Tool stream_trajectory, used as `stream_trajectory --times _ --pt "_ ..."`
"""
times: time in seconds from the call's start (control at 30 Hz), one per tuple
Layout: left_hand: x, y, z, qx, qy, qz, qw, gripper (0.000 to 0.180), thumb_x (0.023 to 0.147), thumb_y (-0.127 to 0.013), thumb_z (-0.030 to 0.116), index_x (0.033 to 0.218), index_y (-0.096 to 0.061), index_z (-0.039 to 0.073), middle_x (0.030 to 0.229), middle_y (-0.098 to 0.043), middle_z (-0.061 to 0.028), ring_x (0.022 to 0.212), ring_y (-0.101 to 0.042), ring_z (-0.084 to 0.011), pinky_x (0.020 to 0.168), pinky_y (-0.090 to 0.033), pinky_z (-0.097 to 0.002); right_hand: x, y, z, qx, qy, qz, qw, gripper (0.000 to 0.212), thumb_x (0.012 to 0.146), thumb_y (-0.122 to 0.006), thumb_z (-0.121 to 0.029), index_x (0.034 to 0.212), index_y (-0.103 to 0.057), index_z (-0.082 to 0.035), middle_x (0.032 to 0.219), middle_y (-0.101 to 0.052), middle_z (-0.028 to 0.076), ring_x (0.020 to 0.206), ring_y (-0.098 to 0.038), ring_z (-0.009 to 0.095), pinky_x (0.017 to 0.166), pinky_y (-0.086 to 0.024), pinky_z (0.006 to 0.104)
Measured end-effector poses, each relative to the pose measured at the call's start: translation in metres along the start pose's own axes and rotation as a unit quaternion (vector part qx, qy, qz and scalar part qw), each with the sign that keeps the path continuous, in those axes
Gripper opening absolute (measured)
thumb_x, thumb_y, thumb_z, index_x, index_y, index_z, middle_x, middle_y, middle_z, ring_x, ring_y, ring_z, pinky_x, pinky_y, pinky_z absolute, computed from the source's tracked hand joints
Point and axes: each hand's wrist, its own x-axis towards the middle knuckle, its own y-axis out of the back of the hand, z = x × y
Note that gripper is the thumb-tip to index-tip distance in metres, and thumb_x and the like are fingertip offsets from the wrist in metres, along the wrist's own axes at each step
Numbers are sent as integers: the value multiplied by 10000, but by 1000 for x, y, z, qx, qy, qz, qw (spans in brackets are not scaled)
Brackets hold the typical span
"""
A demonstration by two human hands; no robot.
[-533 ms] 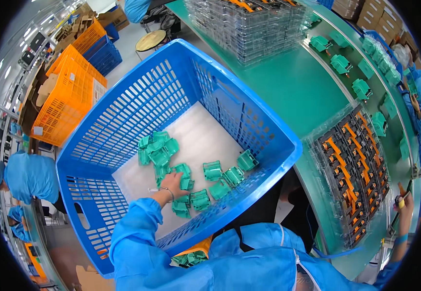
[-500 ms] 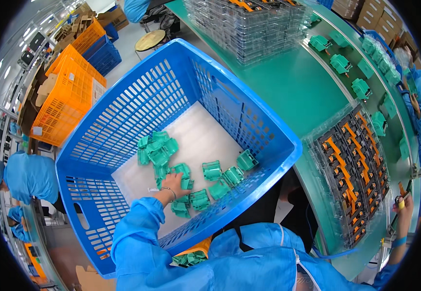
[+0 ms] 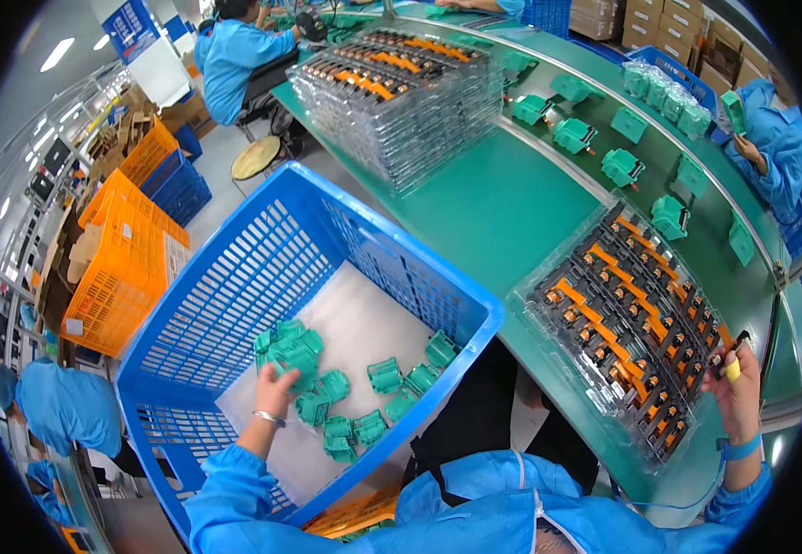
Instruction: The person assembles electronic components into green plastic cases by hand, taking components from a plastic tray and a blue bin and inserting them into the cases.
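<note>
My left hand [image 3: 274,391] is down in a blue plastic basket [image 3: 387,238]. Its fingers are curled round a green plastic housing [image 3: 301,358] at the edge of a small heap. More green housings [image 3: 385,376] lie loose on the basket's pale liner. On the right, my right hand [image 3: 736,392] is raised beside a clear tray [image 3: 535,325] and grips a small black-and-orange part [image 3: 729,355]. Something yellow shows at its fingers. Rows of black parts with orange strips [image 3: 618,319] fill that tray.
Beyond lies a green worktop [image 3: 461,198] with a tall stack of clear trays [image 3: 401,129]. Green housings with attached parts [image 3: 622,168] line a conveyor at right. Orange crates [image 3: 124,277] and a round stool [image 3: 256,158] stand left. Co-workers sit at far left, back and right.
My view has swung up and to the right. My left hand has shifted toward the upper heap of green housings, and my right hand has come nearer the tray with the small part.
</note>
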Motion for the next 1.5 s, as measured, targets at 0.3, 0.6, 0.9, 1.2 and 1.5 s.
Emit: stream_trajectory --times 0.3,0.6,0.9,1.2,1.5 --pt "-118 -197 212 161 -564 -135 799 396 663 -668 -23 1006 -491 66 1019 -543 -128 1051 -542 -330 838 -481 -380 -16 -80 -44 148 -49 -161 975 367 760 -695 -351 847 -522 -39 1097 -549 154 970 -556 254 741 -513 407" --pt "-175 -363 206 257 -759 -221 556 333 682 -590 34 1010 -529 42 1036 -523 -139 1170 -428 -409 900 -436 -424 12 -77 -23 373 -90 -223 896 258 873 -572 -258 1038 -508 -70 1156 -471 59 1104 -483 267 932 -390 570" --pt "-151 -377 186 -97 -265 -441 852 557 822 -621 39 1289 -320 -2 1277 -402 -152 1223 -382 -228 974 -385 -353 50 -62 7 299 -97 -178 933 273 853 -616 -212 1025 -570 -5 940 -601 62 855 -591 158 756 -516 353" --pt "-133 -385 171 -138 -47 -497 855 152 870 -522 21 1019 -493 15 1063 -569 -122 996 -578 -230 885 -488 -414 56 -62 24 28 150 -37 988 196 792 -671 -170 824 -609 13 835 -584 38 753 -514 107 675 -427 244" --pt "-127 -383 171 -141 -110 -458 871 210 822 -611 0 1004 -508 18 1027 -592 -88 961 -574 -161 849 -459 -286 47 -55 13 -193 279 35 940 174 784 -639 -90 927 -600 1 769 -531 98 727 -538 210 636 -425 345"
